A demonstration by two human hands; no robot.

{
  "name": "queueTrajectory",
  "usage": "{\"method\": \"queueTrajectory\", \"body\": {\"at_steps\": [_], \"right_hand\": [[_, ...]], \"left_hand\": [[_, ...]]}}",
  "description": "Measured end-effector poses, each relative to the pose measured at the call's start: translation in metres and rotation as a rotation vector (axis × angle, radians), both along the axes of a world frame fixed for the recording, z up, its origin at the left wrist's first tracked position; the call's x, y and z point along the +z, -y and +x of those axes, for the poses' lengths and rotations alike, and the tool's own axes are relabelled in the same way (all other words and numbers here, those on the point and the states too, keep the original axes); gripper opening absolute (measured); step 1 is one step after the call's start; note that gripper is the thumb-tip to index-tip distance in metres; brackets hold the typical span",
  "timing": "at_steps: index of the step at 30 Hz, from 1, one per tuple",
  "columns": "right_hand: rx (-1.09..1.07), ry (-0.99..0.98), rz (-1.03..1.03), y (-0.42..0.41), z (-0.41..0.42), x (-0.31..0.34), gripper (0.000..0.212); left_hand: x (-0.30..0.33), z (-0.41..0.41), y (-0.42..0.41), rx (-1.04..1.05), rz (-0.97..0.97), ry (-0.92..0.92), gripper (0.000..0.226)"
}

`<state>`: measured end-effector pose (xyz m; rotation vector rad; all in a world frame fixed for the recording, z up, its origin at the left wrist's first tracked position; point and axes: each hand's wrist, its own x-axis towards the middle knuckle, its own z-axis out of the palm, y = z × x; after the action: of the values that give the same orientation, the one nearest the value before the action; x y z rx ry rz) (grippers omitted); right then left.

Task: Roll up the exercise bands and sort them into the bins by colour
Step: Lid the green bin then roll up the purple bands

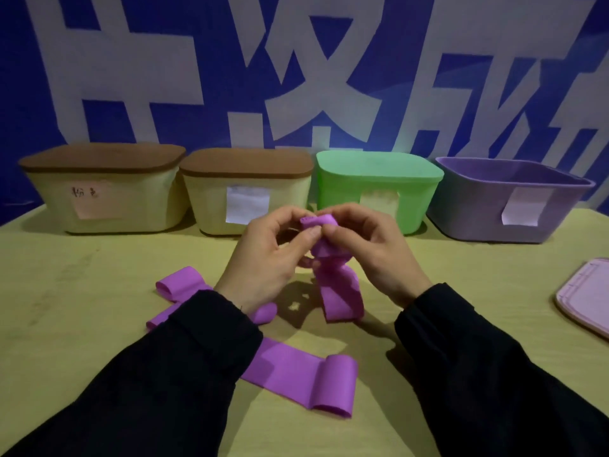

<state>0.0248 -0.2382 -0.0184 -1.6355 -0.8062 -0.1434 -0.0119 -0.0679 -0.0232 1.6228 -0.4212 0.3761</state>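
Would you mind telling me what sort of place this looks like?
Probably a staged sorting station, not a home: a yellow table against a blue banner with large white characters, with four paper-labelled plastic bins, including a lidless purple bin.

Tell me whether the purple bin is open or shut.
Open: the purple bin has no lid on, its inside wall shows, and a pink lid lies beside it.

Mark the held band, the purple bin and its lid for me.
held band (341, 291): head view, on the hanging loop below the hands.
purple bin (474, 212): head view, on its front wall.
lid (586, 295): head view, on its pink top face.
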Motion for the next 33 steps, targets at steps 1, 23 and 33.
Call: {"method": "queueTrajectory", "body": {"at_steps": [1,23,33], "right_hand": [[-0.007,-0.012,0.028,0.0,-0.001,0.0,0.008],[-0.051,-0.083,0.178,-0.002,-0.02,0.0,0.013],[0.023,-0.131,0.085,-0.002,-0.019,-0.003,0.021]], "left_hand": [[-0.001,0.0,-0.001,0.03,-0.008,0.006,0.009],[-0.004,-0.007,0.003,0.026,-0.185,-0.025,0.013],[-0.007,-0.008,0.0,0.1,-0.146,-0.044,0.024]]}}
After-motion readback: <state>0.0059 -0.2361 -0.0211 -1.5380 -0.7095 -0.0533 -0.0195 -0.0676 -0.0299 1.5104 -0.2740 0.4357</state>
